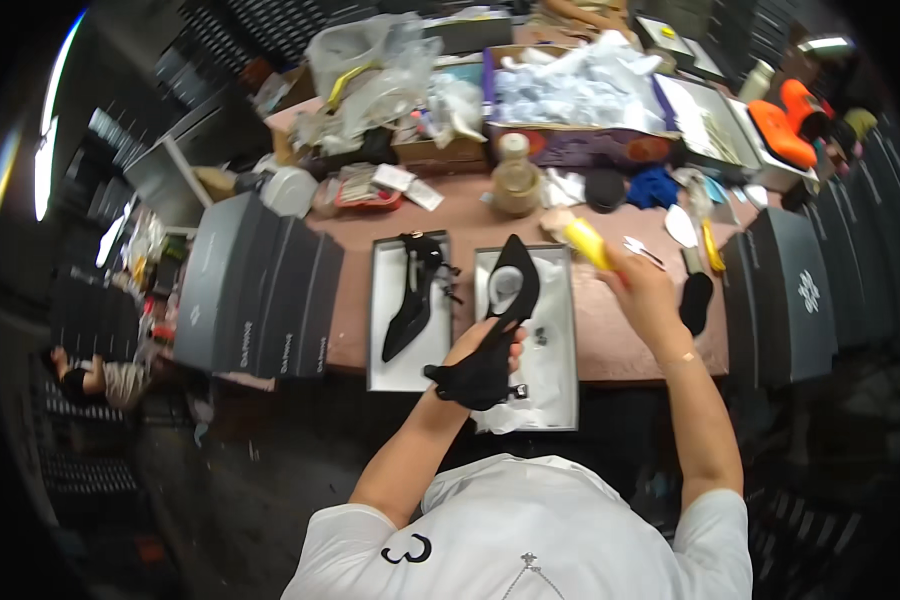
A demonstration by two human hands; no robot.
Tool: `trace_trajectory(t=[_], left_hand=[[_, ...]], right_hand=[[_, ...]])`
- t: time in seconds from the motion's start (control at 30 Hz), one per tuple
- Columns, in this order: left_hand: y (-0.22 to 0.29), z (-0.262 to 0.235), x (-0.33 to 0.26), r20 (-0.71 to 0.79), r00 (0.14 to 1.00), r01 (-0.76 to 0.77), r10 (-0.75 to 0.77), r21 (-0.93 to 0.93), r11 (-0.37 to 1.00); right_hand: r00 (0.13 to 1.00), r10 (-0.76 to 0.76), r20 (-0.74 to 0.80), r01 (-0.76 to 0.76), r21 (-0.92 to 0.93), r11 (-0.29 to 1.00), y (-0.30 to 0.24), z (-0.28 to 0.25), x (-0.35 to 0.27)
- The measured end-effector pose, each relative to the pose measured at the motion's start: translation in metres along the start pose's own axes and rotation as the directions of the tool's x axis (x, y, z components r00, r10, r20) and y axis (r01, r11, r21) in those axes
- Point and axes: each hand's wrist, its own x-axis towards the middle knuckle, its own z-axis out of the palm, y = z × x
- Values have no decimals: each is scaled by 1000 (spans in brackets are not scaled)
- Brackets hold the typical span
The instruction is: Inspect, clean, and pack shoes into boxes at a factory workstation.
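Note:
My left hand is wrapped round a black pointed shoe, toe away from me, with white padding inside. Black fabric bunches over the wrist at the shoe's near end. Under it lies an open box lid or tray with white paper in it. To the left, a second black shoe with a bow lies in another open white-lined box. Out to the right, my right hand is closed round a yellow tool with a pale end, smeared by motion; its exact kind does not show.
Dark shoe boxes stand in rows at left and right. At the back are a purple carton of crumpled white paper, a bottle and plastic bags. A black-ended brush lies right of my right hand.

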Motion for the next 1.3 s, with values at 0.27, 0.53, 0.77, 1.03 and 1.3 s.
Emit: trace_trajectory(t=[0.27,0.53,0.77,1.03,1.3], left_hand=[[0,-7,2,50,964,-265,261,258,929],[30,82,-65,572,741,-490,352,819,-300],[11,69,-35,348,830,-448,436,882,149],[3,76,-25,502,738,-648,451,714,266],[23,69,-40,454,820,-518,348,848,115]], right_hand=[[895,-263,359,52,503,863,-143,-32,16],[815,-11,579,-562,786,-257,-119,-42,31],[812,135,568,-553,822,-136,-123,-35,23],[891,246,381,-447,832,327,-104,-32,10],[795,122,594,-606,782,145,-88,-34,6]])
